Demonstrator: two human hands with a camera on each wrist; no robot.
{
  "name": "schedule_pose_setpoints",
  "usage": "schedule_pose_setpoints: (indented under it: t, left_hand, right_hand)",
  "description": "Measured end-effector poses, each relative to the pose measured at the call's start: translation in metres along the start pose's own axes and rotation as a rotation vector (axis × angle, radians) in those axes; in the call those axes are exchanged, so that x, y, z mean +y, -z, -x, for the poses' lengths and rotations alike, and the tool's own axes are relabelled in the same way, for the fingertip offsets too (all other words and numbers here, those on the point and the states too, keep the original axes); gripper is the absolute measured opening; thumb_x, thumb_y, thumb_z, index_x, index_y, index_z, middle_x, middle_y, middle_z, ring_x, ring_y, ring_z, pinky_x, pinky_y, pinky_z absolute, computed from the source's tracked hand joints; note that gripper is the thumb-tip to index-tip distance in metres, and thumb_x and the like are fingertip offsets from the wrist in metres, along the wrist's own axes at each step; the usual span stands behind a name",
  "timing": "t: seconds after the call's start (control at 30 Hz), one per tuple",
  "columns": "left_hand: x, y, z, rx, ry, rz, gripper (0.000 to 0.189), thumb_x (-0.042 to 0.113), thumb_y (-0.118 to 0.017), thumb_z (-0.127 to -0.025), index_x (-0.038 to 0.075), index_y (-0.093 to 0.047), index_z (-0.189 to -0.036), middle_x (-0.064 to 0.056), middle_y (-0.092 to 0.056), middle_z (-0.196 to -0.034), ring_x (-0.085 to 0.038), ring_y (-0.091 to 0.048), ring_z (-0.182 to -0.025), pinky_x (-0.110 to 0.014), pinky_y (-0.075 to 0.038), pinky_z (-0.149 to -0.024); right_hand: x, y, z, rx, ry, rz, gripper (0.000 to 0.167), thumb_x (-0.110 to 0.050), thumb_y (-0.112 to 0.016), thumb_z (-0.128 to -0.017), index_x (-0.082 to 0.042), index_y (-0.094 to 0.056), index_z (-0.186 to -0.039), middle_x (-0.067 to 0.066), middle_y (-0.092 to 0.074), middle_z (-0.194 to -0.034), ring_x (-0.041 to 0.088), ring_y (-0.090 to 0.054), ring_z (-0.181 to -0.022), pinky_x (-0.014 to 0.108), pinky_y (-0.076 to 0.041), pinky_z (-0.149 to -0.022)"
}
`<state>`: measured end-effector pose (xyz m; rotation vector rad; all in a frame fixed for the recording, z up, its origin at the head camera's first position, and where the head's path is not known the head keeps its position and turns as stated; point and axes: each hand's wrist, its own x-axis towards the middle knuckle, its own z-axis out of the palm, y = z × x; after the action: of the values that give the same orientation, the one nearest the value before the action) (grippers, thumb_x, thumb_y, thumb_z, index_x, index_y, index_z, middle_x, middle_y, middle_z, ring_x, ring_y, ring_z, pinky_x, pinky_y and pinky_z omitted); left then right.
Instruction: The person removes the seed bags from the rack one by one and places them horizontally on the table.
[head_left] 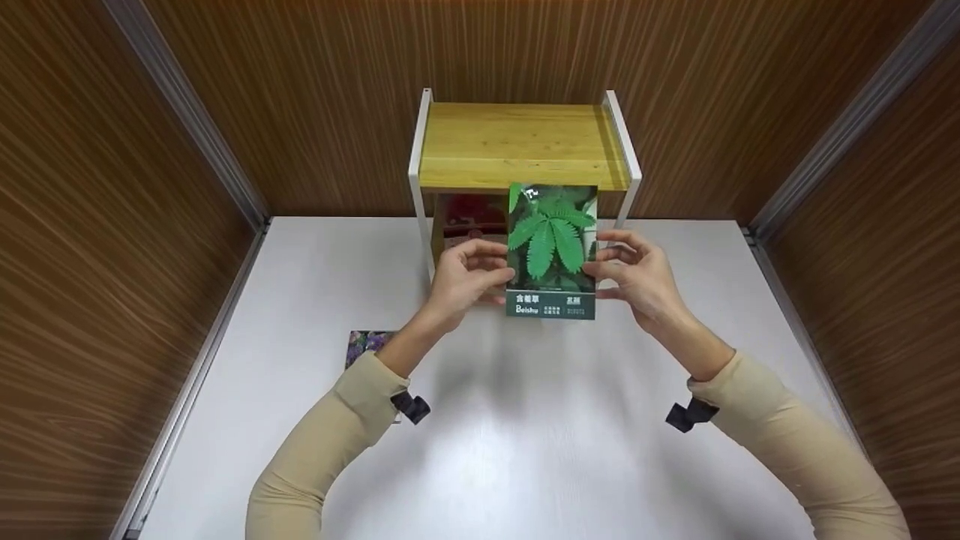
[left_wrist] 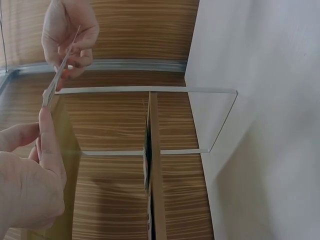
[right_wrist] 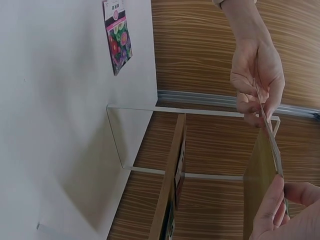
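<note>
A green seed packet with a fern-like leaf picture is held upright in front of the shelf. My left hand pinches its left edge between thumb and fingers. At the opposite edge, my right hand pinches it in the same way. Both wrist views show the packet edge-on, thin and slightly bowed, between the two hands. Behind it, a red packet lies on the shelf's lower board, partly hidden by the green one.
A small two-tier shelf with white side frames and wooden boards stands at the back of the white table. Another seed packet with colourful flowers lies on the table at left, partly under my left forearm in the head view. Wood-grain walls surround the table.
</note>
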<state>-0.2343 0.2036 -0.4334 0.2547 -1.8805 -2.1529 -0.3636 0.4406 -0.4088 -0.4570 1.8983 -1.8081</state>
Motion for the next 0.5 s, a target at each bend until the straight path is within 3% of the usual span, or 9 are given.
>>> schedule_pose_setpoints:
  t: [0.23,0.5]
  left_hand:
    - [-0.009,0.005,0.008,0.0,0.02,0.016,0.032,-0.006,-0.076,-0.089,-0.003,-0.069,-0.12,0.0,-0.068,-0.092,-0.011,-0.071,-0.066,-0.027,-0.064,-0.056]
    - [-0.021,0.009,0.017,0.011,0.04,0.017,0.032,-0.008,-0.075,-0.089,-0.004,-0.068,-0.121,-0.002,-0.067,-0.093,-0.011,-0.071,-0.072,-0.027,-0.065,-0.056]
  right_hand:
    - [0.011,-0.005,0.004,-0.009,0.002,-0.011,0.042,0.003,-0.074,-0.091,-0.013,-0.061,-0.128,-0.004,-0.062,-0.093,0.009,-0.066,-0.075,0.027,-0.067,-0.065]
    - [0.024,-0.009,0.008,-0.011,0.003,0.012,0.044,0.003,-0.073,-0.091,-0.01,-0.059,-0.131,-0.003,-0.06,-0.095,0.01,-0.067,-0.077,0.028,-0.067,-0.066]
